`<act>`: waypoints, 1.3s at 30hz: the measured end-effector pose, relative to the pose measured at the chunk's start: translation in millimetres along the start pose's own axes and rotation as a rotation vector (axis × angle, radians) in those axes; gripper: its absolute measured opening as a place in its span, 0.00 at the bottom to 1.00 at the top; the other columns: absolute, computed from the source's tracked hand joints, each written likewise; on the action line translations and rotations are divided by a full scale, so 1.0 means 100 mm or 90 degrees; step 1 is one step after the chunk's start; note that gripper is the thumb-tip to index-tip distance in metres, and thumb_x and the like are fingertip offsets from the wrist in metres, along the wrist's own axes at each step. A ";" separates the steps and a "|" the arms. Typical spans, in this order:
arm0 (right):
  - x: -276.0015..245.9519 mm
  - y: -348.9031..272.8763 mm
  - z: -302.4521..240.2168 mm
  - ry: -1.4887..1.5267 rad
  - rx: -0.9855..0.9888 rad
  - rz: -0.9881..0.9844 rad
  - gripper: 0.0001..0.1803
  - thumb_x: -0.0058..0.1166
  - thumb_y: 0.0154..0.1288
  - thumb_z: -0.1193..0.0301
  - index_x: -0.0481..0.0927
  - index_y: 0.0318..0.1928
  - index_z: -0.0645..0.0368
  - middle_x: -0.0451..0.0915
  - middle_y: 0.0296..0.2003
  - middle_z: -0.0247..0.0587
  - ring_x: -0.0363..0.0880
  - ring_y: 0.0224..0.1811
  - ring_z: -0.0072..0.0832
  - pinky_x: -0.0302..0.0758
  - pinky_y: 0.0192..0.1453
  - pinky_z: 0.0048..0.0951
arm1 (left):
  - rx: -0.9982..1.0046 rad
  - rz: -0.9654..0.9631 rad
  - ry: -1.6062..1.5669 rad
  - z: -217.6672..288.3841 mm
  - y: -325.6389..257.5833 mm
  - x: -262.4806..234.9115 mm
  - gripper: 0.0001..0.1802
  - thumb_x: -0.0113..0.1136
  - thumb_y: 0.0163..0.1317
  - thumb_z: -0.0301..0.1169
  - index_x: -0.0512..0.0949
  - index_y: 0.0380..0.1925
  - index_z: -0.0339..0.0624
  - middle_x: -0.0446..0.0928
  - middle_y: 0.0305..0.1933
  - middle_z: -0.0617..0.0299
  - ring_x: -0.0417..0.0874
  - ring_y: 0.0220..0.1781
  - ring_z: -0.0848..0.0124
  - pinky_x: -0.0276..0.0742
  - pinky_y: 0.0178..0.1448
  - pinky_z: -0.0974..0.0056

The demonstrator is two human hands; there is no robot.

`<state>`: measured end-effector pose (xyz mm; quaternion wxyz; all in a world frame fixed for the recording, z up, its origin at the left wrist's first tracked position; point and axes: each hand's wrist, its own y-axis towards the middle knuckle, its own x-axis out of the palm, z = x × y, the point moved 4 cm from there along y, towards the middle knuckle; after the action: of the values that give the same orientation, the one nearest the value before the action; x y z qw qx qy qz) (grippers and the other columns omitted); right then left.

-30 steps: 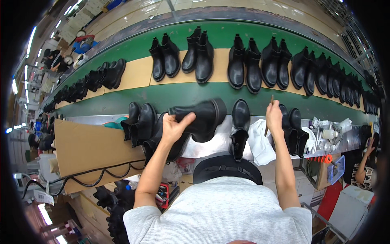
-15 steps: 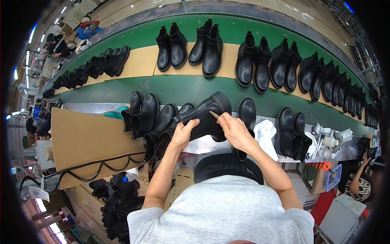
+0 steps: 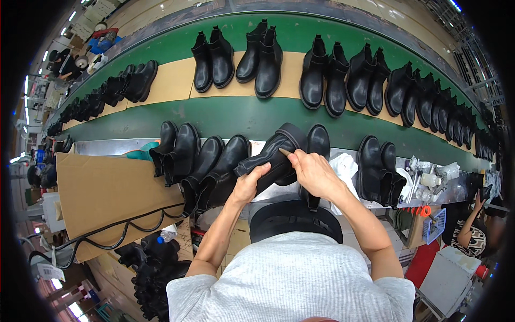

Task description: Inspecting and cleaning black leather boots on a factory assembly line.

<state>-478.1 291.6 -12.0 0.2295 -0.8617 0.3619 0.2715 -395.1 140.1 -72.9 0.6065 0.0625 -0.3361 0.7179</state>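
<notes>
Centrally, black boot (image 3: 271, 161), both hands gripping

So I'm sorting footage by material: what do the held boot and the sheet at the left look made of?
The black ankle boot, held in both hands, looks like smooth leather or a leather-like synthetic with a soft sheen. The brown sheet looks like matte corrugated cardboard with a bent edge.

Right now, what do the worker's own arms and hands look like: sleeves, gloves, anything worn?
Both forearms are bare from the elbows down. The left hand and right hand wear no gloves, and no watch, ring or wristband shows. The short sleeves belong to a light grey heathered T-shirt, ending above the elbows. No cables or markings are visible on either arm.
</notes>
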 end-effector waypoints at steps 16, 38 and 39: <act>-0.03 -0.01 0.07 0.097 0.057 -0.007 0.27 0.32 0.73 0.59 0.77 0.30 0.69 0.79 0.27 0.58 0.78 0.35 0.54 0.73 0.42 0.45 | 0.056 0.035 0.033 -0.08 0.02 0.02 0.14 0.53 0.61 0.29 0.77 0.45 0.33 0.79 0.42 0.61 0.78 0.43 0.74 0.73 0.52 0.69; -0.11 -0.03 0.07 0.038 0.065 -0.047 0.25 0.34 0.72 0.59 0.77 0.34 0.69 0.76 0.22 0.57 0.78 0.31 0.52 0.72 0.38 0.43 | 0.051 -0.020 0.025 -0.12 0.00 0.07 0.17 0.53 0.60 0.28 0.75 0.48 0.32 0.78 0.46 0.56 0.79 0.47 0.68 0.72 0.55 0.64; -0.11 -0.05 0.07 0.014 0.065 -0.046 0.25 0.34 0.72 0.59 0.77 0.34 0.69 0.77 0.23 0.57 0.78 0.32 0.53 0.72 0.39 0.44 | 0.051 -0.013 0.012 -0.12 0.00 0.07 0.17 0.53 0.60 0.29 0.75 0.48 0.32 0.78 0.46 0.56 0.79 0.47 0.68 0.72 0.55 0.64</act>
<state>-483.0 303.6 -9.2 0.2784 -0.8645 0.3466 0.2346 -392.6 152.5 -78.3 0.6140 0.0832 -0.3006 0.7251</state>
